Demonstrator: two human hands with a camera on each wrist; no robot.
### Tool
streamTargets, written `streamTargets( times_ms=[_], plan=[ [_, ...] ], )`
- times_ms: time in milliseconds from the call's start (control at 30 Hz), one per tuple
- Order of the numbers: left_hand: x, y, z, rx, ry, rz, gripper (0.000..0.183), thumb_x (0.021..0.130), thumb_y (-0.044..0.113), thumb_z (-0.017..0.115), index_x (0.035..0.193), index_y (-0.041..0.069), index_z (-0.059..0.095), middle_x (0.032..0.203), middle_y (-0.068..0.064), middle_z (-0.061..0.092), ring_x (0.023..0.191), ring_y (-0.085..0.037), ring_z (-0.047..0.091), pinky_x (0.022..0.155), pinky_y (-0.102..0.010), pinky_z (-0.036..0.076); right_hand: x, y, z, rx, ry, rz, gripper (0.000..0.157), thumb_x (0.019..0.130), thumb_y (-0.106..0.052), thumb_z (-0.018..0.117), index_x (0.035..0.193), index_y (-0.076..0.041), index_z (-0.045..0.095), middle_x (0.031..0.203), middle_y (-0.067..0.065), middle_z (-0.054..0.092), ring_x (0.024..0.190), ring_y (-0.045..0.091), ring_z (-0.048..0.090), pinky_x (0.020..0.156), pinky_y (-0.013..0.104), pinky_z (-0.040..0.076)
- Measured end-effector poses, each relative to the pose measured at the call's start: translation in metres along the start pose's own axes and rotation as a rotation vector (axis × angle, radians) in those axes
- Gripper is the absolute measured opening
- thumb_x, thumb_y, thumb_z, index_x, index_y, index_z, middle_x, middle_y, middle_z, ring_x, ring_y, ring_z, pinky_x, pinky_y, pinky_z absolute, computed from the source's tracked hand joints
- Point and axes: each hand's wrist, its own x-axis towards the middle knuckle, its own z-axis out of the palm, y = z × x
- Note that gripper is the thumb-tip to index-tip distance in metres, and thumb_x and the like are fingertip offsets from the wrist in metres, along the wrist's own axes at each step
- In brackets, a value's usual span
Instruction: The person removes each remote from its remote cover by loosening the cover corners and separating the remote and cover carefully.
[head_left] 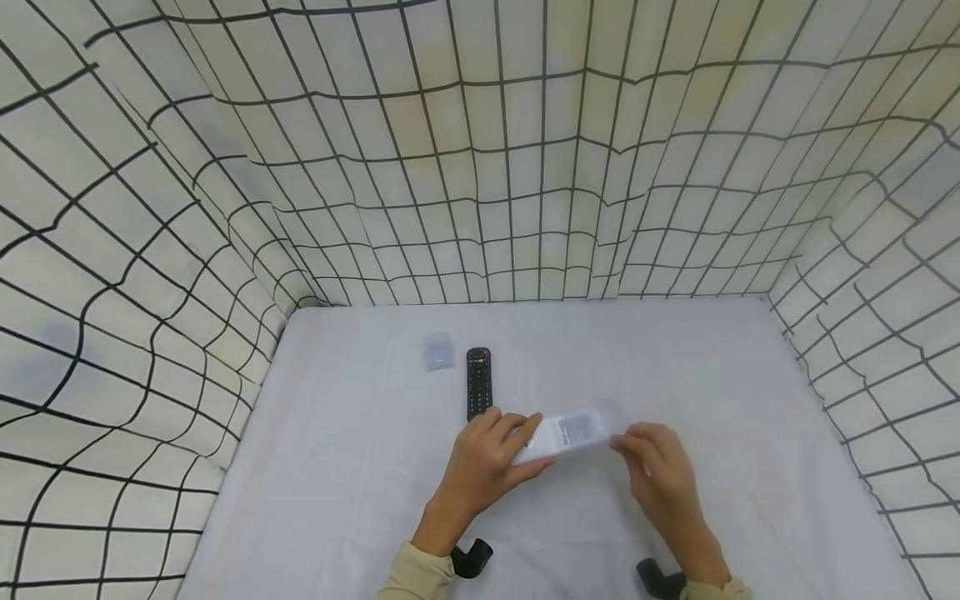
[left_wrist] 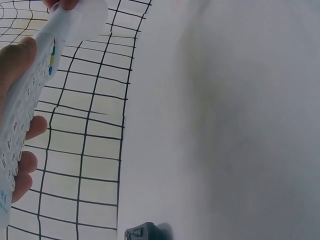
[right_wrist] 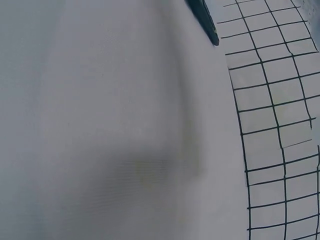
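A white remote control [left_wrist: 25, 107] with rows of buttons and small coloured keys lies lengthwise in my left hand [head_left: 491, 454]. The left thumb and fingers grip it from opposite edges, its back with printed text turned up in the head view. Clear plastic film [left_wrist: 92, 20] sticks out past its far end. There my right hand [head_left: 663, 467] pinches the film's edge between thumb and fingertips. In the right wrist view neither the hand nor the white remote appears. Just beyond the left hand a black remote control [head_left: 478, 379] lies buttons up on the table.
A small folded clear plastic packet [head_left: 438, 351] lies left of the black remote. The white-covered table [head_left: 337, 467] is bordered at the back and sides by white cloth with a black grid [head_left: 517, 183]. Black devices [head_left: 472, 558] sit at both wrists.
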Motion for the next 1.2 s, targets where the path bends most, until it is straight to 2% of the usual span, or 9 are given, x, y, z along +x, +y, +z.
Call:
streamTargets(
  times_ms=[133, 267, 367, 500, 733, 800, 900, 1000, 1200],
  plan=[
    [0.003, 0.002, 0.000, -0.012, 0.006, 0.006, 0.058, 0.081, 0.055, 0.086, 0.123, 0.015, 0.077, 0.103, 0.002, 0.076, 0.083, -0.012, 0.062, 0.067, -0.022, 0.052, 0.003, 0.003, -0.001, -0.026, 0.022, -0.013, 0.034, 0.108, -0.013, 0.052, 0.084, 0.002, 0.071, 0.086, 0.014, 0.067, 0.080, 0.029, 0.061, 0.076, 0.030, 0.051],
    [0.006, 0.003, -0.001, -0.028, 0.010, 0.014, 0.059, 0.081, 0.055, 0.086, 0.124, 0.015, 0.077, 0.103, 0.002, 0.076, 0.083, -0.012, 0.063, 0.067, -0.022, 0.052, 0.007, 0.007, -0.001, -0.043, 0.050, -0.023, 0.021, 0.093, 0.005, 0.051, 0.080, 0.003, 0.067, 0.083, 0.015, 0.065, 0.077, 0.031, 0.060, 0.073, 0.031, 0.049],
    [0.007, 0.004, -0.002, -0.037, 0.008, 0.017, 0.060, 0.081, 0.055, 0.086, 0.124, 0.015, 0.076, 0.103, 0.002, 0.076, 0.083, -0.012, 0.063, 0.068, -0.022, 0.051, 0.009, 0.009, -0.002, -0.048, 0.074, -0.023, 0.018, 0.086, 0.011, 0.051, 0.079, 0.003, 0.065, 0.083, 0.017, 0.065, 0.076, 0.031, 0.059, 0.072, 0.031, 0.050],
    [0.007, 0.004, -0.003, -0.039, 0.004, 0.021, 0.060, 0.080, 0.055, 0.086, 0.124, 0.015, 0.076, 0.102, 0.002, 0.076, 0.081, -0.011, 0.062, 0.066, -0.021, 0.050, 0.009, 0.011, -0.004, -0.049, 0.080, -0.013, 0.019, 0.088, 0.013, 0.051, 0.078, 0.004, 0.065, 0.083, 0.017, 0.065, 0.077, 0.032, 0.059, 0.073, 0.029, 0.051],
    [0.007, 0.004, -0.005, -0.029, 0.002, 0.025, 0.060, 0.081, 0.055, 0.085, 0.124, 0.015, 0.077, 0.102, 0.003, 0.076, 0.079, -0.011, 0.060, 0.065, -0.021, 0.049, 0.010, 0.011, -0.004, -0.037, 0.079, -0.004, 0.028, 0.064, 0.027, 0.059, 0.078, 0.004, 0.065, 0.083, 0.018, 0.065, 0.078, 0.033, 0.058, 0.079, 0.023, 0.047],
    [0.007, 0.004, -0.005, -0.027, 0.001, 0.025, 0.060, 0.081, 0.056, 0.085, 0.124, 0.015, 0.077, 0.103, 0.003, 0.076, 0.080, -0.011, 0.061, 0.066, -0.021, 0.050, 0.010, 0.012, -0.005, -0.037, 0.077, 0.000, 0.026, 0.068, 0.026, 0.058, 0.078, 0.004, 0.065, 0.083, 0.018, 0.065, 0.078, 0.032, 0.058, 0.079, 0.023, 0.048],
    [0.007, 0.004, -0.006, -0.029, 0.001, 0.023, 0.060, 0.081, 0.055, 0.085, 0.124, 0.015, 0.077, 0.103, 0.003, 0.076, 0.081, -0.011, 0.061, 0.066, -0.021, 0.050, 0.011, 0.012, -0.005, -0.046, 0.070, 0.003, 0.019, 0.084, 0.017, 0.053, 0.078, 0.003, 0.065, 0.083, 0.016, 0.065, 0.078, 0.031, 0.058, 0.077, 0.023, 0.049],
    [0.006, 0.004, -0.007, -0.035, 0.003, 0.023, 0.059, 0.081, 0.055, 0.085, 0.124, 0.015, 0.076, 0.103, 0.002, 0.076, 0.081, -0.011, 0.061, 0.066, -0.020, 0.050, 0.012, 0.013, -0.005, -0.051, 0.075, -0.002, 0.023, 0.091, 0.010, 0.047, 0.078, 0.003, 0.064, 0.083, 0.016, 0.065, 0.077, 0.031, 0.057, 0.075, 0.025, 0.049],
    [0.005, 0.005, -0.008, -0.043, 0.009, 0.031, 0.059, 0.081, 0.054, 0.086, 0.124, 0.014, 0.077, 0.101, 0.002, 0.076, 0.079, -0.010, 0.059, 0.064, -0.019, 0.048, 0.013, 0.014, -0.005, -0.049, 0.096, -0.024, 0.020, 0.078, 0.017, 0.048, 0.076, 0.004, 0.063, 0.082, 0.018, 0.064, 0.075, 0.034, 0.055, 0.073, 0.032, 0.044]
  ],
)
